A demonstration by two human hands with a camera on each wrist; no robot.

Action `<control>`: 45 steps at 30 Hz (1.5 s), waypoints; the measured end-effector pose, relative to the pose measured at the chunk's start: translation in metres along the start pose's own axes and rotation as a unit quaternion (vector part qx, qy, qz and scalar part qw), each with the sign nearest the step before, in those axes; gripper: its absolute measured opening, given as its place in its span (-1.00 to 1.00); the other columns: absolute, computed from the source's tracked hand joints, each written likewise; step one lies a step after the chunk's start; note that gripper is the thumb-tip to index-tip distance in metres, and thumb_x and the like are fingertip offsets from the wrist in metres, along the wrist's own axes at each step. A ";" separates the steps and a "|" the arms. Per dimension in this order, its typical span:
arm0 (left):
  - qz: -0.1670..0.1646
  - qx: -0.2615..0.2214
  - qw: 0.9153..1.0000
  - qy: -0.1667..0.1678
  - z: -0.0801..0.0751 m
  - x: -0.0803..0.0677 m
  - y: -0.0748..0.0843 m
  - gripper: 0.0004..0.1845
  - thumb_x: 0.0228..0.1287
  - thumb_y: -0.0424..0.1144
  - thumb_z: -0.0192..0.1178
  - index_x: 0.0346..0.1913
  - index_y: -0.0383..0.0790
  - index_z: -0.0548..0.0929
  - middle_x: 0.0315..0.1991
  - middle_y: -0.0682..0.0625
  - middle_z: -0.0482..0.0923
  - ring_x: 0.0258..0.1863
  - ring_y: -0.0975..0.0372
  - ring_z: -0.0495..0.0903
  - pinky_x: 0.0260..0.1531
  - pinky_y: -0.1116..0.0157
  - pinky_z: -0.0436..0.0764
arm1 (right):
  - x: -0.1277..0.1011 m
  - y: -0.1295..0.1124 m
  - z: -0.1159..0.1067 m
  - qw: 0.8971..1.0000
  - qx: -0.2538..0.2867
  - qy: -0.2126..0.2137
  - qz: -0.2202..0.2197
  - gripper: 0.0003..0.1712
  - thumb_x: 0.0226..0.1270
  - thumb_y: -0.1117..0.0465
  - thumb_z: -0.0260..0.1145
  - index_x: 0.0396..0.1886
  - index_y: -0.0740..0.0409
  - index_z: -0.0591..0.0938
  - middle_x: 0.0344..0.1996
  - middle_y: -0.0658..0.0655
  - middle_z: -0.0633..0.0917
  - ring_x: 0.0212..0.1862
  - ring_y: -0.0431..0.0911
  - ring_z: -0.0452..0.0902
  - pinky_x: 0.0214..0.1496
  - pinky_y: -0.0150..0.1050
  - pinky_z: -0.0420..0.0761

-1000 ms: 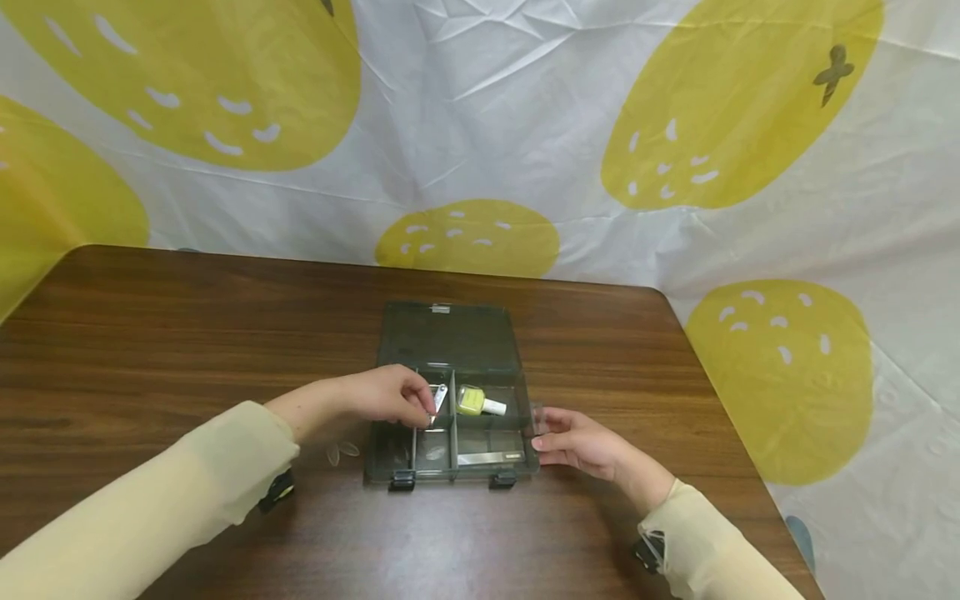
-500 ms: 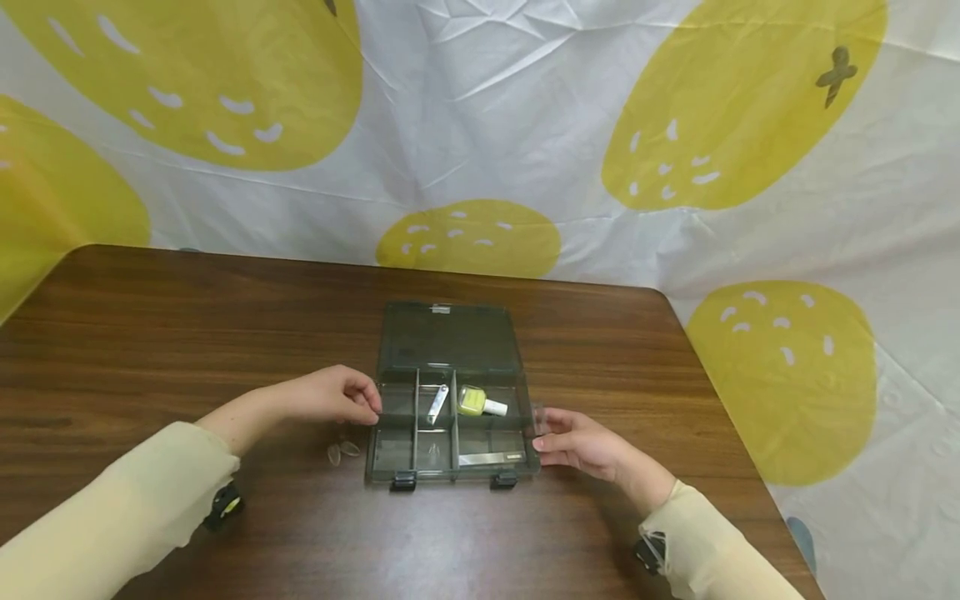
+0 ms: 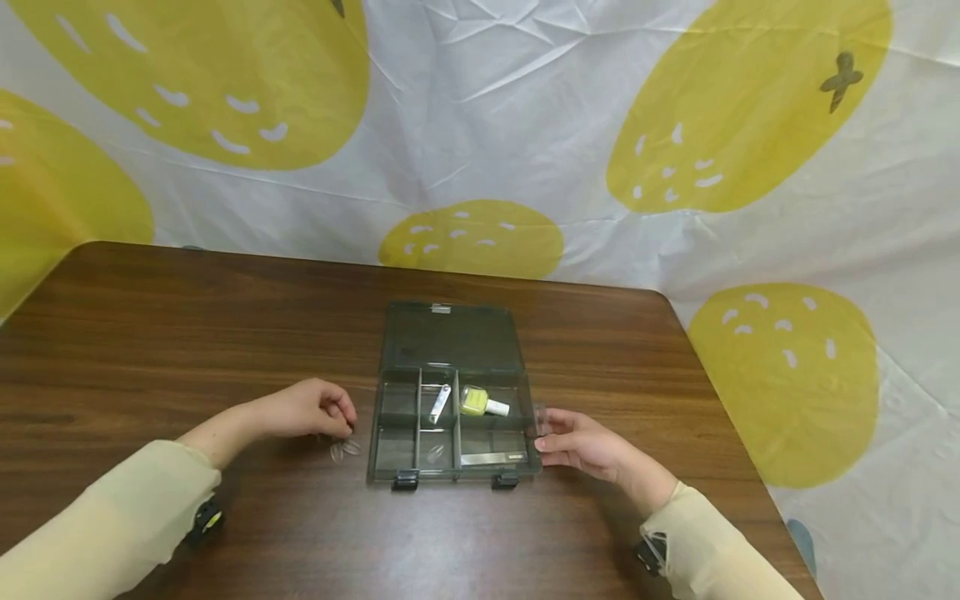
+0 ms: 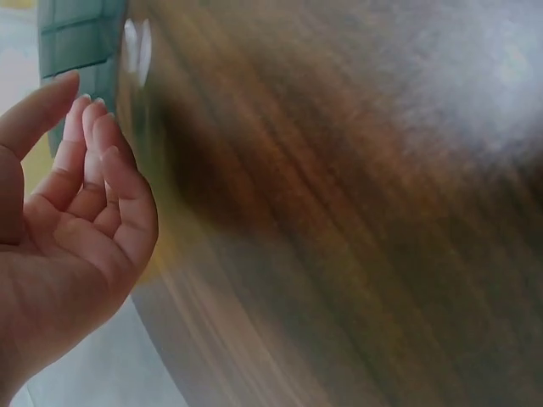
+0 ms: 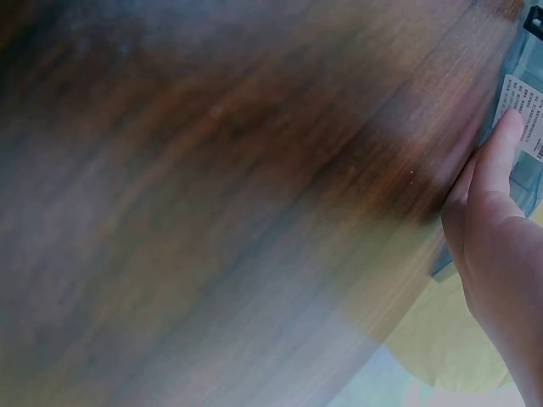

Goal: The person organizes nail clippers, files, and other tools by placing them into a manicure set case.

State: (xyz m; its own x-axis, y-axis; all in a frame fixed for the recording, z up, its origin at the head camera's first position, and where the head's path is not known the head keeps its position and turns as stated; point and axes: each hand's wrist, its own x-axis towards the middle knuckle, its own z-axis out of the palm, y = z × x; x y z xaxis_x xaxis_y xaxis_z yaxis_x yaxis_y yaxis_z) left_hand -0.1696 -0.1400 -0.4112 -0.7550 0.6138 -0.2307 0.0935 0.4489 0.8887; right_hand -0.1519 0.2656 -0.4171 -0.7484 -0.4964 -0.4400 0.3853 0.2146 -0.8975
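Lemon-print backdrop, wood bench (image 3: 150,333) | left hand (image 3: 311,410) loosely curled, empty, over two clear nail tips (image 3: 344,450) just below fingertips: light, thin, slippery, pinch edges | right hand (image 3: 581,442) relaxed, steadying organizer box (image 3: 453,467)

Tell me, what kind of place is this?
Probably a small makeshift work corner, not a shop or kitchen. A brown wooden table has a white sheet with big yellow blobs hung behind it, and an open compartment box holding nail polish sits on it.
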 end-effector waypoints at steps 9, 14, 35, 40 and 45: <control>0.023 0.056 0.998 0.000 0.007 0.003 -0.002 -0.82 -0.04 -0.39 0.27 -0.36 -0.44 0.59 -0.55 0.04 0.57 -0.54 0.40 0.43 -0.48 0.46 0.42 | 0.000 0.000 0.000 1.000 0.005 -0.002 -0.004 -0.22 0.25 0.39 0.18 0.33 0.60 0.00 -0.10 0.09 0.54 -0.13 -0.22 0.57 0.00 -0.26 0.57; 0.026 0.071 0.997 0.006 0.010 0.005 -0.004 -0.85 -0.08 -0.41 0.27 -0.39 -0.41 0.59 -0.57 0.04 0.58 -0.57 0.40 0.46 -0.49 0.47 0.43 | 0.000 -0.001 0.000 1.000 0.001 0.002 0.001 -0.19 0.25 0.38 0.18 0.34 0.59 -0.03 -0.06 0.13 0.51 -0.13 -0.23 0.56 0.00 -0.27 0.57; 0.033 0.164 0.985 0.039 0.015 0.005 0.001 -0.93 -0.15 -0.40 0.21 -0.51 -0.21 0.64 -0.63 0.13 0.52 -0.59 0.45 0.38 -0.52 0.47 0.39 | -0.001 -0.001 0.002 1.000 0.007 0.008 0.002 -0.20 0.25 0.39 0.18 0.34 0.59 -0.03 0.03 0.22 0.50 -0.12 -0.23 0.56 0.02 -0.25 0.57; 0.041 0.181 0.982 0.038 0.016 0.005 0.001 -0.94 -0.12 -0.41 0.19 -0.54 -0.20 0.62 -0.65 0.16 0.48 -0.61 0.45 0.35 -0.54 0.48 0.37 | -0.001 -0.001 0.002 1.000 0.005 0.008 0.003 -0.19 0.25 0.40 0.17 0.34 0.59 -0.04 0.04 0.24 0.49 -0.12 -0.23 0.56 0.03 -0.24 0.57; 0.045 0.192 0.980 0.034 0.016 0.003 0.003 -0.94 -0.07 -0.40 0.18 -0.55 -0.18 0.60 -0.63 0.19 0.42 -0.59 0.45 0.32 -0.52 0.48 0.34 | 0.000 0.000 0.001 1.000 0.003 0.007 0.003 -0.19 0.25 0.39 0.17 0.35 0.59 -0.04 0.08 0.29 0.47 -0.11 -0.22 0.56 0.05 -0.22 0.56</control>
State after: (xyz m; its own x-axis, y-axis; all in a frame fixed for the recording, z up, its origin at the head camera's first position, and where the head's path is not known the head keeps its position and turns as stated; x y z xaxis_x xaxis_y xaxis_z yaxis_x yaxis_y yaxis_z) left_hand -0.1618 -0.1265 -0.4154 -0.7726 0.6236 -0.1194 0.3897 0.6142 0.6863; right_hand -0.1510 0.2646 -0.4166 -0.7528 -0.4837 -0.4464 0.3931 0.2135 -0.8944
